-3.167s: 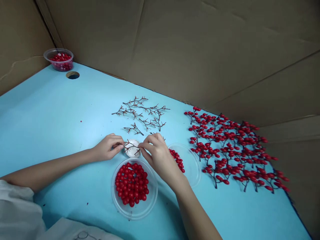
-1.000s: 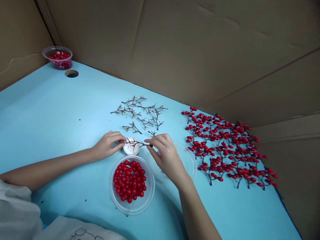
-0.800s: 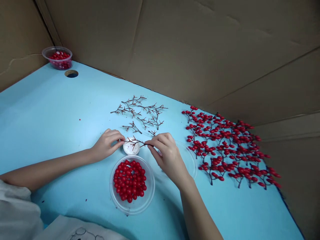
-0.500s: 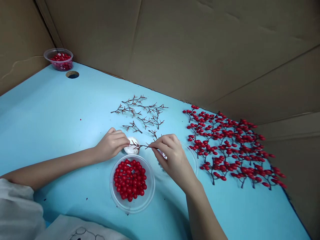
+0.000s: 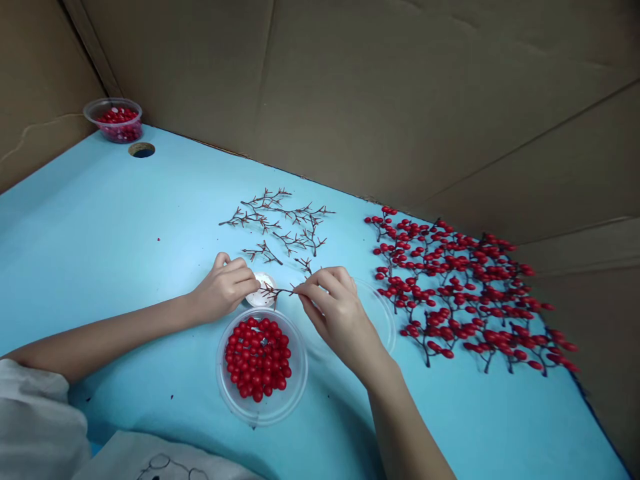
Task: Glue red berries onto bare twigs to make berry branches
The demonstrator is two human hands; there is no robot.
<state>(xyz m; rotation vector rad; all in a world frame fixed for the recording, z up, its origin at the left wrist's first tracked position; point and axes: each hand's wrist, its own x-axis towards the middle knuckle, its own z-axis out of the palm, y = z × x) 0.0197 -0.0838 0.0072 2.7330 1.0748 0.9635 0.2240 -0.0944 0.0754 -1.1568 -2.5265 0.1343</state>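
A thin brown artificial twig (image 5: 273, 291) is stretched level between my hands. My left hand (image 5: 223, 288) pinches its left end, and my right hand (image 5: 336, 308) pinches its right end with the fingers closed. Just behind the twig is a small round white dish (image 5: 261, 293), partly covered by my left fingertips. Below it stands a clear plastic bowl (image 5: 295, 393) holding many loose red berries (image 5: 257, 360). A transparent round lid (image 5: 383, 317) lies partly hidden behind my right hand.
Several bare twigs (image 5: 280, 217) lie beyond my hands on the light blue table (image 5: 150, 267). Many berry-covered twigs (image 5: 450, 287) are spread at the right. A tub of red berries (image 5: 117, 123) stands in the far left corner by a cable hole (image 5: 142, 150). Cardboard walls (image 5: 350, 100) enclose the back.
The view has shifted slightly. Both hands keep their pinch on the twig, and the right hand has turned a little; otherwise the objects on the table lie as before.
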